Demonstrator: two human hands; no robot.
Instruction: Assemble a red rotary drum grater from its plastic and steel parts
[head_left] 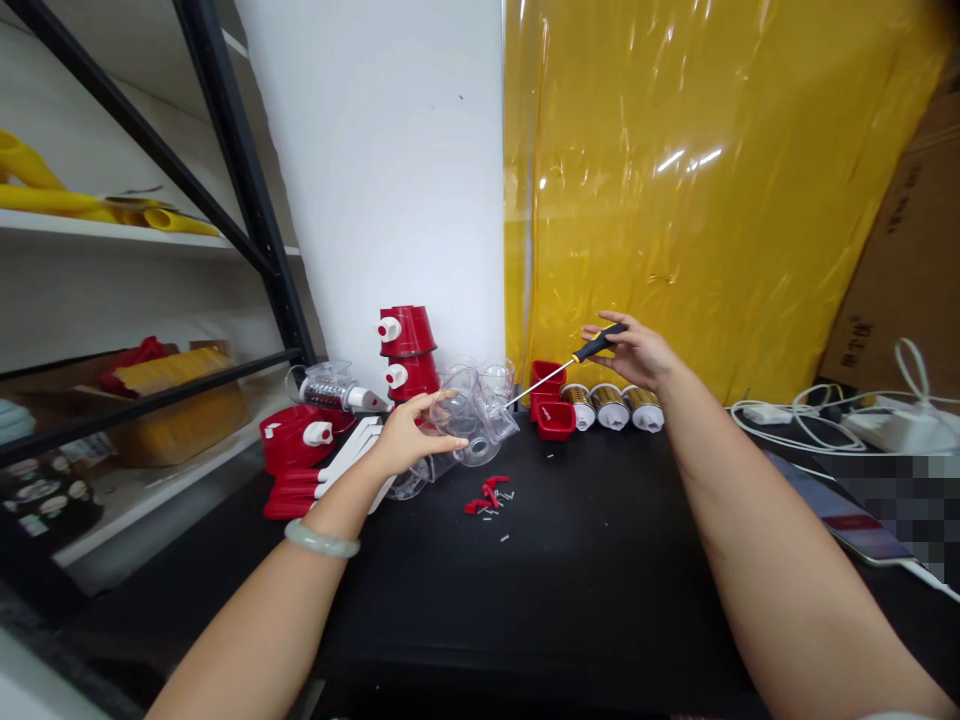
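My left hand [409, 432] is wrapped round a clear plastic housing [472, 415] lying on the black table [570, 570]. My right hand [634, 350] pinches the black and yellow handle of a screwdriver [559, 372], whose thin shaft slants down toward the clear housing. Small red clips [486, 493] and several loose screws lie on the table just in front of the housing. A pale bangle sits on my left wrist.
Stacked red parts [407, 350] with white knobs stand behind the housing. A red tray [553, 415] and three gold drums [611, 406] sit at the back. White cables [840, 415] and a phone [847, 515] lie right. Metal shelving [247, 200] stands left.
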